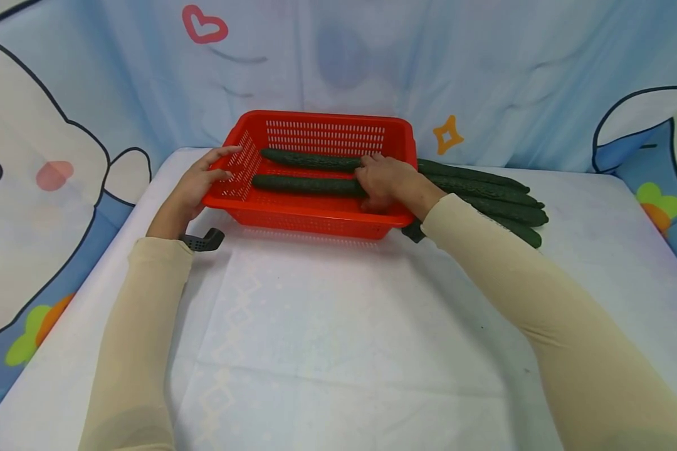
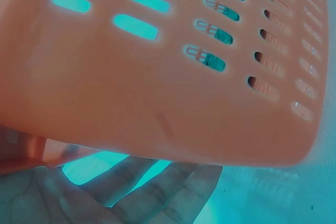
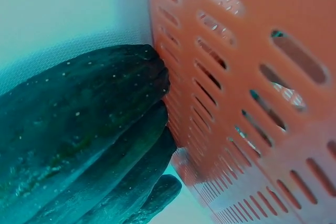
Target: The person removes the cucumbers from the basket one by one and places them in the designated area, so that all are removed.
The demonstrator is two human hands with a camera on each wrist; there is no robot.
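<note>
A red perforated plastic basket [image 1: 301, 213] sits at the far middle of the table. My left hand [image 1: 194, 185] grips its left rim, with fingers reaching over the edge; the left wrist view shows these fingers [image 2: 173, 192] beside the rim. Two long dark green cucumbers lie across the basket floor, a rear cucumber [image 1: 310, 160] and a front cucumber [image 1: 304, 184]. Inside the basket's right part, my right hand [image 1: 389, 181] holds the front cucumber near its right end, which the hand hides. The fingertips also lie close to the rear cucumber.
Several more cucumbers [image 1: 502, 197] lie side by side on the table, just right of the basket; their near ends [image 3: 152, 72] lie close to its outer wall. A white cloth [image 1: 338, 338] covers the table. A printed blue curtain [image 1: 344, 62] hangs behind.
</note>
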